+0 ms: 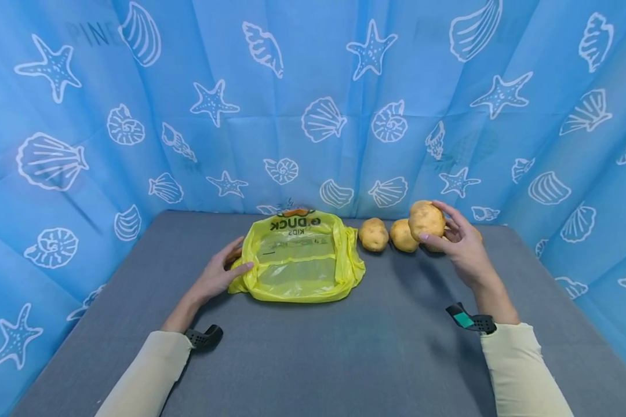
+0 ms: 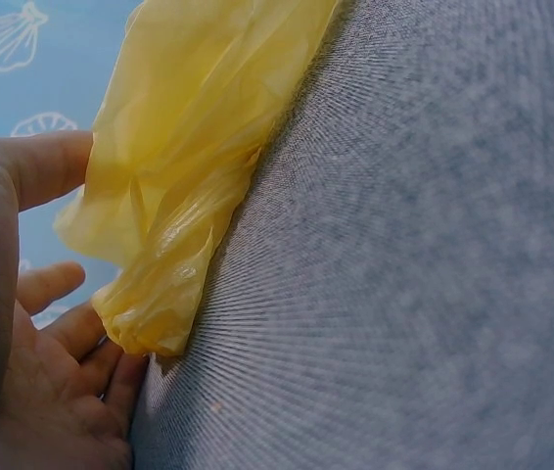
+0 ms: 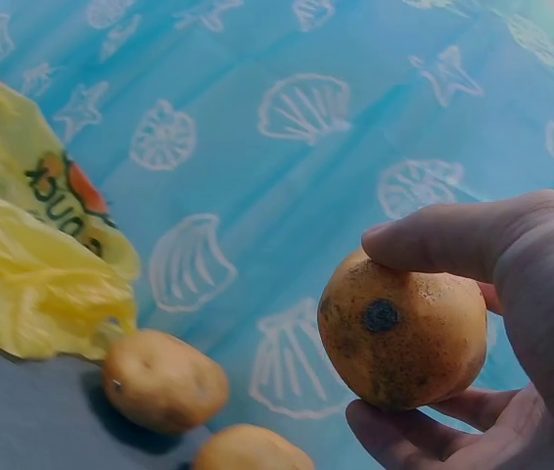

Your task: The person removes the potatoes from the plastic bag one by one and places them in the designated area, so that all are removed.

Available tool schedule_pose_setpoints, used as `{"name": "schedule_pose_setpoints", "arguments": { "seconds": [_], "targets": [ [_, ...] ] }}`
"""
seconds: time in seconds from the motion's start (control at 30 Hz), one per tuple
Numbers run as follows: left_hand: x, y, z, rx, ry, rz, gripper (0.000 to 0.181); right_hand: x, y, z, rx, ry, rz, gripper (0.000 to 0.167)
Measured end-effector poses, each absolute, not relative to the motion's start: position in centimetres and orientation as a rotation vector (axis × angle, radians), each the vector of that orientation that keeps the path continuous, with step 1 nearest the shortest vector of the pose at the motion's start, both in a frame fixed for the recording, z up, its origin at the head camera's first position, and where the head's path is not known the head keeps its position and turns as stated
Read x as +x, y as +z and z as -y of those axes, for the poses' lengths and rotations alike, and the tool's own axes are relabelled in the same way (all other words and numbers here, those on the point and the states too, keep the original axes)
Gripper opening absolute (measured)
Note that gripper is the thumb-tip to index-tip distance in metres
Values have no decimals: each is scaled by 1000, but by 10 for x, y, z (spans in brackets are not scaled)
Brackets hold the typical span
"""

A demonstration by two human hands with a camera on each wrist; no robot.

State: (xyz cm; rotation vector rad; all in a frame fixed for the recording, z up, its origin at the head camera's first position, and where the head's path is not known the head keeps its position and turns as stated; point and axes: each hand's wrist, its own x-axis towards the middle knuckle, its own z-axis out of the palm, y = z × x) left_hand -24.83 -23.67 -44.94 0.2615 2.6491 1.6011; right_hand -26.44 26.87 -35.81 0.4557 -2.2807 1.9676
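Observation:
A potato (image 1: 426, 220) is held up over the table, pinched between the thumb and fingers of my right hand (image 1: 466, 249). The right wrist view shows a dark spot on the held potato (image 3: 409, 333). A yellow plastic bag (image 1: 297, 258) with dark lettering and a clear-looking middle lies on the table, its mouth spread. My left hand (image 1: 219, 275) is at the bag's left edge. In the left wrist view, the thumb (image 2: 52, 166) and relaxed fingers touch the bunched bag (image 2: 189, 186) without visibly gripping it.
Right of the bag, a potato (image 1: 374, 234) and another potato (image 1: 404, 236) sit in a row, with more partly hidden behind my right hand. A grey cloth covers the table (image 1: 318, 353). A blue curtain (image 1: 302, 75) with shells and starfish hangs behind and at both sides.

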Motion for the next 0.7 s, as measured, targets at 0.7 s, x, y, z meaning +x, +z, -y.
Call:
{"name": "schedule_pose_setpoints", "arguments": {
  "seconds": [0.7],
  "targets": [
    [-249, -450, 236, 293, 1630, -2633, 80, -265, -369, -349, -58, 2132, 1898, 86]
  ]
}}
